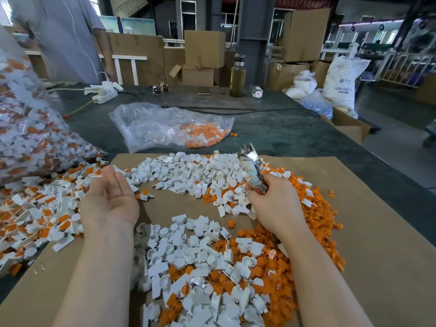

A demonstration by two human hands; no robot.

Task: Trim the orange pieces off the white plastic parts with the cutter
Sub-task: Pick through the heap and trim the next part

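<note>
My right hand [273,204] grips the cutter [251,168] by its taped handles, with the metal jaws pointing up and away. My left hand [111,197] hovers palm up with relaxed fingers and holds nothing. To its left lies a heap of white parts with orange pieces attached [40,213]. Trimmed white parts [188,175] are spread across the cardboard sheet [368,232] ahead and near me [188,256]. Loose orange pieces [316,208] are piled to the right of the cutter hand.
A big clear bag of untrimmed parts [28,128] bulges at the left. Another clear bag with orange pieces [172,126] lies ahead on the dark table. Farther back are a power strip [103,93], glasses [160,88] and a bottle [237,76]. A person [63,36] stands far left.
</note>
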